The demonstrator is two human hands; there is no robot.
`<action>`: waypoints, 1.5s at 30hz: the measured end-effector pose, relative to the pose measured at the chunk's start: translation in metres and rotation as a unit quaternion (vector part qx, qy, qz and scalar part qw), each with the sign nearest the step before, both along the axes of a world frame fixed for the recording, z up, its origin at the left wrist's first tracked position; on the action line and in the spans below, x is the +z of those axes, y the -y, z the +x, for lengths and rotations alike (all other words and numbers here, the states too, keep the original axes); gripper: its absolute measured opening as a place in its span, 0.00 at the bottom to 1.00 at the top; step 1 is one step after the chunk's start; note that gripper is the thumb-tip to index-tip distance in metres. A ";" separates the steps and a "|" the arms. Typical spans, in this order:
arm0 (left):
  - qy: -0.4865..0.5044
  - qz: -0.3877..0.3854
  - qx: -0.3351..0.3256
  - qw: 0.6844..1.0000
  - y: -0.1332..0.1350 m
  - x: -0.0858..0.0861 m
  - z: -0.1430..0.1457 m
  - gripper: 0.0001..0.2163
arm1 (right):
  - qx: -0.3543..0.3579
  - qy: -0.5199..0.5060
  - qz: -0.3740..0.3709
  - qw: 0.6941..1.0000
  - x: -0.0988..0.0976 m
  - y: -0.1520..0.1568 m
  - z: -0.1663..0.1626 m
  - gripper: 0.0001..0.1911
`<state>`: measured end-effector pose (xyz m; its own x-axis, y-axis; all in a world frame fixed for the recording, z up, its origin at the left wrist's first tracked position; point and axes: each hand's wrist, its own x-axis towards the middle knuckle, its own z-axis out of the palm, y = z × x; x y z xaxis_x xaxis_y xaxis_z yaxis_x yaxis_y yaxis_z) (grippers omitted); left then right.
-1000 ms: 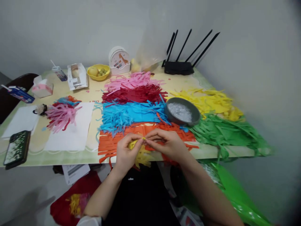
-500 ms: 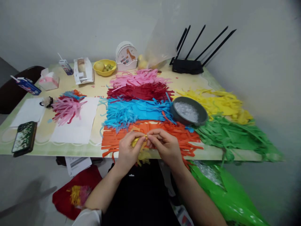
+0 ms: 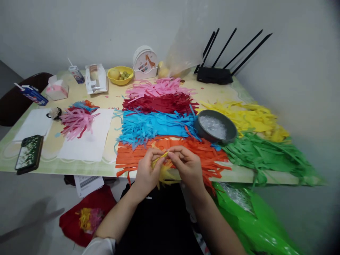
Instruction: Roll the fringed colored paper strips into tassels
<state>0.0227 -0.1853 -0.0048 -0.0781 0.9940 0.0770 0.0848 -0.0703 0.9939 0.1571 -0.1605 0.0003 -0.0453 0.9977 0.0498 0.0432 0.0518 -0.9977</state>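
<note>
Between my two hands is a piece of yellow fringed tissue paper, its strips hanging down past the table's front edge. My left hand pinches one end of its rolled top. My right hand pinches the same roll close by, fingertips nearly touching those of the left. Beneath my hands lies orange fringed paper, spread along the front edge. Behind it are blue fringed paper, dark red fringed paper and pink fringed paper. A grey bowl holding clear plastic pieces stands right of the blue paper.
Yellow fringe and green fringe cover the right side. At left lie a finished-looking pink tassel, white sheets and a phone. A black router and a yellow fruit bowl stand at the back.
The whole view has shifted slightly. My hands stay together on the yellow paper, with its hanging strips now fanned out a little more below them.
</note>
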 end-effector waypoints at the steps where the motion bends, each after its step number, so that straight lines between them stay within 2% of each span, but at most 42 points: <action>1: -0.008 -0.006 0.003 1.000 0.000 0.000 0.000 0.03 | 0.011 0.008 0.000 1.000 0.000 0.000 0.000 0.10; 5: 0.008 -0.026 -0.003 1.000 0.002 -0.002 0.000 0.03 | 0.071 0.049 0.006 0.996 0.004 -0.004 0.008 0.09; 10: 0.129 -0.065 -0.082 0.986 0.001 0.001 -0.002 0.10 | 0.071 0.073 0.026 0.994 0.010 -0.006 0.017 0.10; 15: 0.156 -0.040 -0.047 0.986 -0.003 0.005 -0.007 0.11 | 0.083 0.098 0.058 0.990 0.015 -0.003 0.015 0.10; 21: 0.244 -0.047 -0.035 0.968 -0.005 -0.003 -0.007 0.12 | 0.002 0.108 0.089 0.990 0.024 0.001 0.010 0.11; 26: 0.293 -0.055 -0.008 0.955 0.009 -0.006 -0.004 0.13 | -0.039 0.113 0.099 0.988 0.022 0.011 -0.004 0.09; 28: 0.247 -0.067 0.013 0.967 0.016 -0.003 -0.027 0.13 | -0.011 0.096 0.097 0.991 0.017 0.018 -0.007 0.06; 29: 0.195 -0.065 0.043 0.978 0.019 0.002 -0.049 0.12 | 0.018 0.078 0.097 0.992 0.014 0.021 -0.006 0.06; 30: 0.121 -0.055 0.087 0.987 0.022 0.008 -0.076 0.12 | 0.049 0.059 0.097 0.992 0.009 0.025 -0.003 0.10; 31: 0.028 -0.023 0.164 0.986 0.023 0.016 -0.108 0.11 | 0.073 0.045 0.096 0.992 0.005 0.027 0.000 0.14; 32: -0.076 0.030 0.260 0.962 0.022 0.025 -0.143 0.11 | 0.086 0.038 0.095 0.991 0.000 0.029 0.005 0.16; 33: -0.187 0.085 0.345 0.916 0.018 0.035 -0.177 0.12 | 0.088 0.042 0.089 0.991 -0.005 0.031 0.010 0.16; 34: -0.297 0.112 0.397 0.861 0.010 0.044 -0.209 0.12 | 0.081 0.052 0.081 0.992 -0.010 0.032 0.015 0.14; 35: -0.392 0.110 0.410 0.816 -0.002 0.051 -0.236 0.11 | 0.069 0.064 0.071 0.993 -0.014 0.033 0.019 0.11; 36: -0.463 0.094 0.386 0.792 -0.017 0.055 -0.257 0.11 | 0.056 0.076 0.060 0.994 -0.017 0.033 0.023 0.10; 37: -0.510 0.072 0.332 0.791 -0.035 0.056 -0.269 0.10 | 0.042 0.086 0.049 0.994 -0.019 0.034 0.026 0.10; 40: -0.534 0.048 0.234 0.811 -0.089 0.042 -0.272 0.05 | -0.001 0.111 0.020 0.994 -0.022 0.040 0.034 0.13; 42: -0.539 0.026 0.211 0.815 -0.115 0.030 -0.262 0.02 | -0.035 0.135 0.004 0.990 -0.025 0.047 0.046 0.14; 45: -0.536 -0.023 0.225 0.813 -0.131 0.026 -0.248 0.09 | -0.114 0.190 0.000 0.975 -0.036 0.055 0.083 0.14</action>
<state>-0.2252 -0.0546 0.0214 -0.3474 0.8871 0.3039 0.9113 0.2431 0.3322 0.2406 -0.2153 -0.0356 0.1630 0.9840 0.0724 0.4205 -0.0029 -0.9073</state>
